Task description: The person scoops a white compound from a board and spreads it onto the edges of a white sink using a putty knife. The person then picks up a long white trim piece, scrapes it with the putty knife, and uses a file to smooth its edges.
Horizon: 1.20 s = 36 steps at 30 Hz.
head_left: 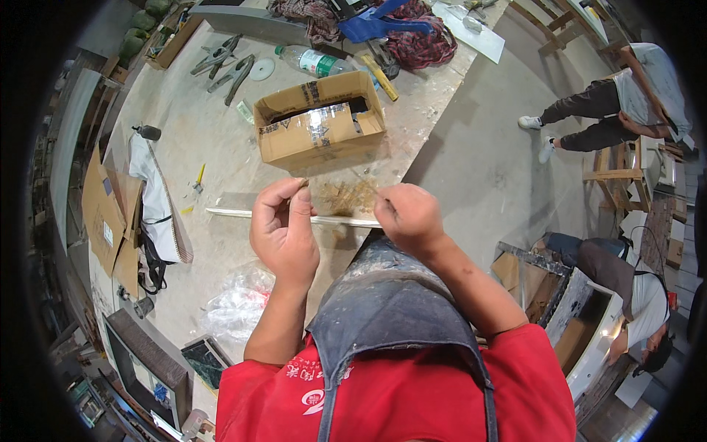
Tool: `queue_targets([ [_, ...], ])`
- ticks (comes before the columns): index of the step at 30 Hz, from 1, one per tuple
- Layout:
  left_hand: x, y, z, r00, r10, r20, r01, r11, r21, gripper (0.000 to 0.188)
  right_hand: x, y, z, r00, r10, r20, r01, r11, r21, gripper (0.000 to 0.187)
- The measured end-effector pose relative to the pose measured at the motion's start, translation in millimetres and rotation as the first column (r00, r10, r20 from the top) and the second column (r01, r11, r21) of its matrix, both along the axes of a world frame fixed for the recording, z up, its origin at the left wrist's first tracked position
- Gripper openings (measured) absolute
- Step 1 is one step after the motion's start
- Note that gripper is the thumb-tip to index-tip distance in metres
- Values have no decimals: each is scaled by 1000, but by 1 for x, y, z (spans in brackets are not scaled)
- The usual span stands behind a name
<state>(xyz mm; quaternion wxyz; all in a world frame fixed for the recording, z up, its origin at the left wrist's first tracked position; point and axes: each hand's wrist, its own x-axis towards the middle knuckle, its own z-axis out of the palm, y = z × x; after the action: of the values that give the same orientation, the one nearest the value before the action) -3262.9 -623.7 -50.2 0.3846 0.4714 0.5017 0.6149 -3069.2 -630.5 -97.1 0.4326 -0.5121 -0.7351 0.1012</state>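
Observation:
My left hand (pixel 283 232) is raised over the near edge of the workbench, thumb and forefinger pinched on a tiny brownish bit too small to name. Level with it, my right hand (pixel 410 215) is curled closed. A faint thin line shows at its fingertips, but what it holds is hidden. Below both hands a long white strip (pixel 243 214) lies along the bench edge. Between them, brown crumbs (pixel 342 197) are scattered on the bench top. Just beyond stands an open cardboard box (pixel 317 151) with taped flaps and dark contents.
Spring clamps (pixel 234 77), a plastic bottle (pixel 315 62) and a yellow-handled tool (pixel 381 78) lie past the box. Clear plastic wrap (pixel 239 302) and a white bag (pixel 153 199) are on the left. Two people (pixel 611 96) are at the right, one beside a white-framed box (pixel 582 331).

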Motion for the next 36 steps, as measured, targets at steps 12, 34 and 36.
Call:
queue_targets([
  [12, -18, -22, -19, 999, 2, 34, 4, 988, -155, 20, -30, -7, 62, 978, 171, -117, -183, 978, -102, 15],
  [34, -5, -36, -13, 989, 30, -146, -30, 1000, 4, 13, -50, -6, 55, 976, 199, 86, -207, 973, 99, 29],
  [36, -4, -35, -13, 985, 44, -169, -40, 999, 30, 12, -50, -5, 55, 976, 202, 75, -210, 971, 112, 31],
])
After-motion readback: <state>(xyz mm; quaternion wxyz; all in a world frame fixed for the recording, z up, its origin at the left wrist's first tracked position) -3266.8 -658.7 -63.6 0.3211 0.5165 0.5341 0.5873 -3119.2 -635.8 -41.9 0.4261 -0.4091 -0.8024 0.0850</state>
